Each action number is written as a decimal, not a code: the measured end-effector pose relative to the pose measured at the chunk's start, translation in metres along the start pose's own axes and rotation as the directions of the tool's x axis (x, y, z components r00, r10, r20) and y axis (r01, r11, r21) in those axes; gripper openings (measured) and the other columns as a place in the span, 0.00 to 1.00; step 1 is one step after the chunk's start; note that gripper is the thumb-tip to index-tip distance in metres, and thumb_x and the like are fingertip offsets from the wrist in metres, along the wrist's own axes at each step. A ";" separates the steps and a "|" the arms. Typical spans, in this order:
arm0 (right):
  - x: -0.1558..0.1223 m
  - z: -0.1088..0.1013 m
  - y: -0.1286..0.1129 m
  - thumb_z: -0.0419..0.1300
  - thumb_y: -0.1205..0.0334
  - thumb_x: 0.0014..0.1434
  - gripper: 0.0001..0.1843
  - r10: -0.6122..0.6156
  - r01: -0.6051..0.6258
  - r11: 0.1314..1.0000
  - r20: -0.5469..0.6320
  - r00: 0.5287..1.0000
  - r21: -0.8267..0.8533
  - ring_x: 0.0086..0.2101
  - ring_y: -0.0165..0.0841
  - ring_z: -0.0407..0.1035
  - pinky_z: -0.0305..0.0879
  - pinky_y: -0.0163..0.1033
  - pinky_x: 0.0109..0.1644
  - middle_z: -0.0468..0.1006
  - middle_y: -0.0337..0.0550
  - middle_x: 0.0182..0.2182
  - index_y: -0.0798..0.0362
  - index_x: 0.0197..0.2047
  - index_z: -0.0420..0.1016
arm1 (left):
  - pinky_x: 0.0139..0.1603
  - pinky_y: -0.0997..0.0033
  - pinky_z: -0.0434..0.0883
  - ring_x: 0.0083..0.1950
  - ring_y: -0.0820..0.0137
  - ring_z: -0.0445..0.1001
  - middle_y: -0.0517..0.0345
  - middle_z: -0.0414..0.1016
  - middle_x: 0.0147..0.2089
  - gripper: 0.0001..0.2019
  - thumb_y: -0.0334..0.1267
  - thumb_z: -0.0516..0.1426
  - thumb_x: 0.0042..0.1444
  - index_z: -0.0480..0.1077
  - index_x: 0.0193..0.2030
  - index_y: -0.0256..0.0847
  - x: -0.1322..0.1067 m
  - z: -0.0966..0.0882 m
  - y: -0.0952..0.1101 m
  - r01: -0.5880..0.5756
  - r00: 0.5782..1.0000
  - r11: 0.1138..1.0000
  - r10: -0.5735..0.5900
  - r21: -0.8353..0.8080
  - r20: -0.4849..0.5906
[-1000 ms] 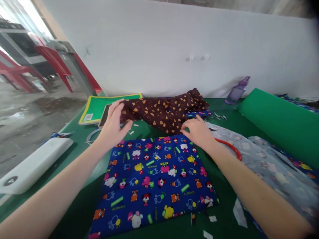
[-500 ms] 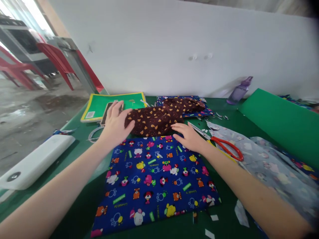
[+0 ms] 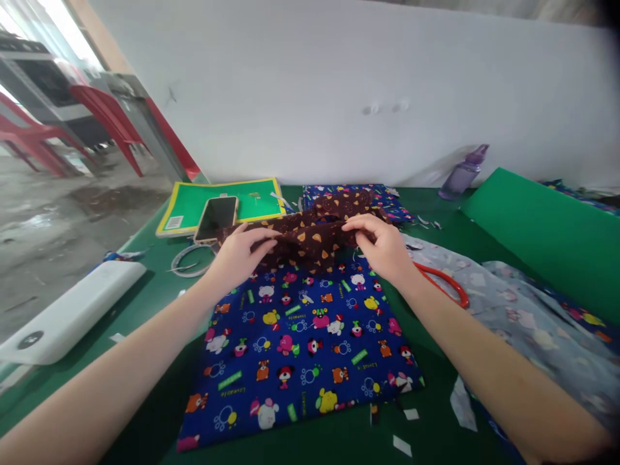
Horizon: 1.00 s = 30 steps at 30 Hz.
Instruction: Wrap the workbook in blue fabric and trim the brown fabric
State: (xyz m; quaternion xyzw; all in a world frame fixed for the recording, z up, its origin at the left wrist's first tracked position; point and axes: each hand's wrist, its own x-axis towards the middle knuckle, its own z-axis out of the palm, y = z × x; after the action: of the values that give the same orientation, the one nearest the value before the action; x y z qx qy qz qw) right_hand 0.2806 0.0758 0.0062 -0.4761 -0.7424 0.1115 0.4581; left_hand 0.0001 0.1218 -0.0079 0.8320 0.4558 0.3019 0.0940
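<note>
A dark brown cloth with orange shapes (image 3: 310,234) lies bunched at the far edge of a flat blue cartoon-print cloth (image 3: 300,349) on the green table (image 3: 150,290). My left hand (image 3: 239,255) pinches the brown cloth's left end, fingers closed on it. My right hand (image 3: 382,245) grips its right part, fingers curled over the fabric. Both hands lift the cloth slightly above the blue one.
A phone (image 3: 216,218) rests on a green and yellow book (image 3: 252,197) at the back left, a tape ring (image 3: 186,261) beside it. Red-handled scissors (image 3: 443,284) lie right of my right hand on grey cloth (image 3: 527,323). A white box (image 3: 68,316), purple bottle (image 3: 462,174) and green roll (image 3: 542,226) flank the area.
Both hands went from lying flat on the brown cloth to gripping it and gathering it toward the middle. The phone, covered before by my left hand, now shows.
</note>
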 end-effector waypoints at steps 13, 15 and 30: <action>-0.008 0.007 0.008 0.51 0.68 0.59 0.18 -0.057 0.158 0.826 0.199 0.978 -0.542 0.58 0.44 0.58 0.55 0.54 0.61 0.65 0.48 0.60 0.54 0.51 0.73 | 0.62 0.55 0.58 0.59 0.62 0.65 0.51 0.70 0.56 0.17 0.41 0.48 0.64 0.65 0.56 0.41 -0.007 0.009 0.003 -0.216 0.976 0.939 0.218 0.266 0.024; -0.009 0.008 0.000 0.52 0.64 0.60 0.18 -0.166 0.290 0.807 0.274 0.947 -0.514 0.59 0.41 0.58 0.51 0.54 0.64 0.67 0.46 0.58 0.52 0.54 0.71 | 0.61 0.56 0.59 0.58 0.62 0.65 0.52 0.70 0.55 0.16 0.45 0.50 0.63 0.67 0.52 0.42 -0.006 0.008 0.003 -0.302 0.952 0.927 0.280 0.222 0.125; -0.014 0.017 0.007 0.51 0.67 0.65 0.13 -0.483 0.595 0.621 0.348 0.803 -0.510 0.48 0.33 0.69 0.35 0.62 0.68 0.80 0.35 0.38 0.49 0.41 0.77 | 0.63 0.55 0.55 0.49 0.66 0.74 0.55 0.77 0.47 0.11 0.43 0.56 0.58 0.69 0.46 0.41 -0.010 0.017 0.004 -0.464 0.885 0.854 0.438 0.235 0.157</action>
State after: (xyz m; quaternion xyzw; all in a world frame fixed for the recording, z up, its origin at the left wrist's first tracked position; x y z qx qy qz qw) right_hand 0.2730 0.0728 -0.0153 -0.3372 -0.8841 -0.2292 0.2283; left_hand 0.0091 0.1136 -0.0239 0.9343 0.2791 0.2105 -0.0697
